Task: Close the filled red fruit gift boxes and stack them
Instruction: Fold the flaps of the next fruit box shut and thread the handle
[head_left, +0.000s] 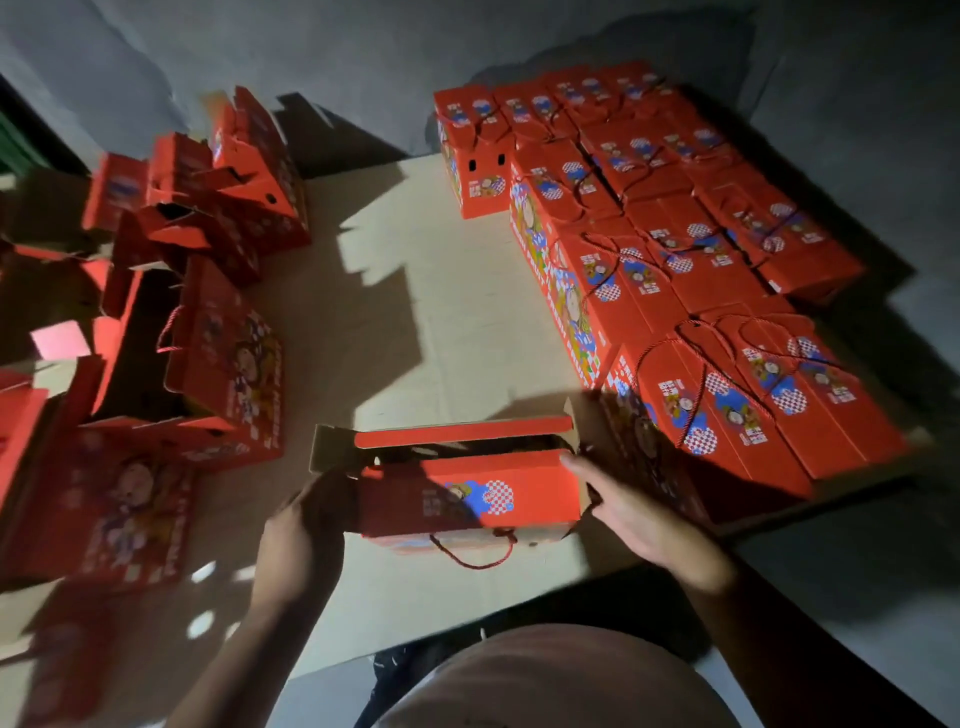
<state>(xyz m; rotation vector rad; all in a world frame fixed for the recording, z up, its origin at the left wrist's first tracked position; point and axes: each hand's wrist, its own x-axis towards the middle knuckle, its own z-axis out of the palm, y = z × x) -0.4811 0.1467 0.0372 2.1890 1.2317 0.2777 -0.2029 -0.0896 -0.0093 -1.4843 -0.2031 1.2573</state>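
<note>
Head view: the job looks well past its start but not near its end. On the right a block of closed boxes (670, 228) lies packed side by side on the cardboard sheet (415, 312) that covers the floor, their cord handles resting on top; whether there is more than one layer I cannot tell. In front of the person, near the middle of the sheet, sits the box in hand (467, 483), its near lid flap folded down and the far flap still standing, so it is only partly shut. The left hand (306, 525) has its grip curled round the box's left end; the right hand (618, 499) lies with straight fingers against the right end, holding nothing. To the left a cluster of open boxes (208, 312) with raised flaps still waits to be closed and added.
</note>
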